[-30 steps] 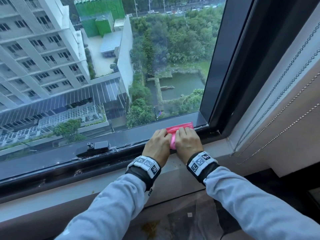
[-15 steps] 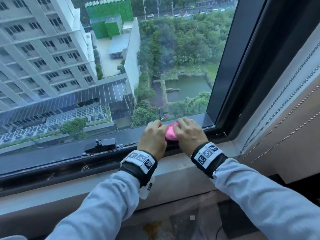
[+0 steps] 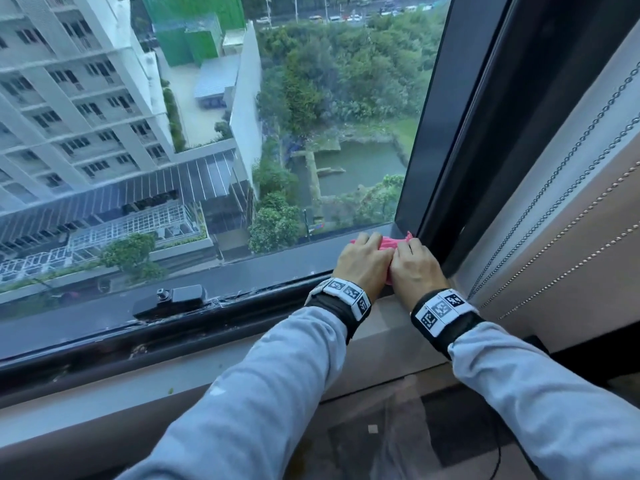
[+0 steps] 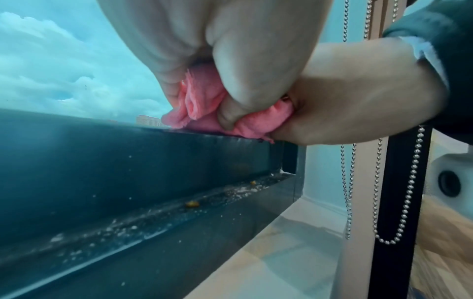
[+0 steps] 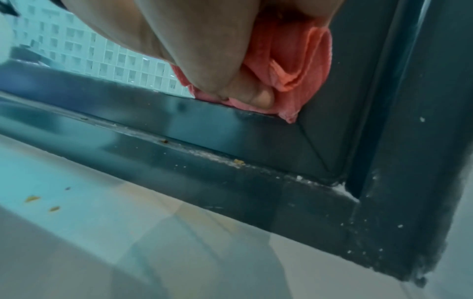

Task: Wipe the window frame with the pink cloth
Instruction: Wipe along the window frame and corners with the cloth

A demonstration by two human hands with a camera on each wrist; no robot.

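Head view: left hand (image 3: pixel 363 263) and right hand (image 3: pixel 417 268) are both gripping the bunched pink cloth (image 3: pixel 389 243), pressing it onto the window frame (image 3: pixel 242 271) at lower-right corner of the glass; grit in the lower track (image 4: pixel 153 218) looks untouched, so plenty left.

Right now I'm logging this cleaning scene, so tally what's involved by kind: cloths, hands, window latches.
Pink cloth: 1
Hands: 2, left hand and right hand, both gripping it
Black window latch: 1
Total: 4
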